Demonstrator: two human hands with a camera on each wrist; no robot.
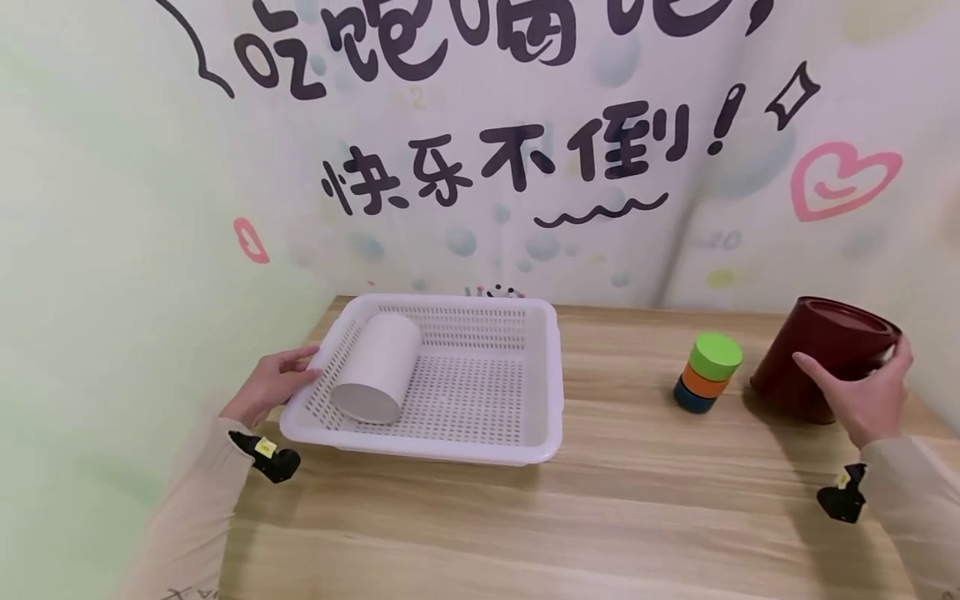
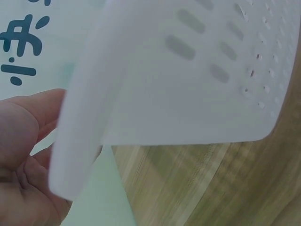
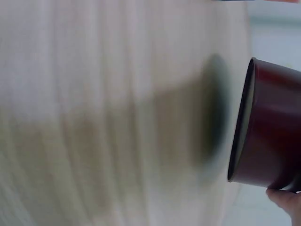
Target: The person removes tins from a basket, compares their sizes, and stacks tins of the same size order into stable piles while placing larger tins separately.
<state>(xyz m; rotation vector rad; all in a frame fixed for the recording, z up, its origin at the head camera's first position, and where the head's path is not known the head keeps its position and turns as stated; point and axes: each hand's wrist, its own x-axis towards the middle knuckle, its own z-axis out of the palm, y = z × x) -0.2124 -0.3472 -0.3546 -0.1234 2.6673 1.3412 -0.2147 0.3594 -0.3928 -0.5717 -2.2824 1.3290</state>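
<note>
My left hand [image 1: 276,385] holds the left rim of a white perforated plastic basket [image 1: 442,450]. In the left wrist view, its thumb and fingers [image 2: 40,110] lie on either side of the rim. Inside the basket, at its left, a white cylinder [image 1: 384,358] lies on its side. My right hand [image 1: 873,404] grips a dark red can [image 1: 813,358] at the far right, thumb on the near side and fingers round the upper right. The can is tilted, and the right wrist view shows its lower edge raised off the tabletop, with a shadow beneath.
A short stack of green, orange and blue round pieces [image 1: 708,375] stands left of the can. The wooden table [image 1: 615,517] meets a printed wall sheet [image 1: 600,267] at the back. A pale green wall [image 1: 112,292] rises on the left.
</note>
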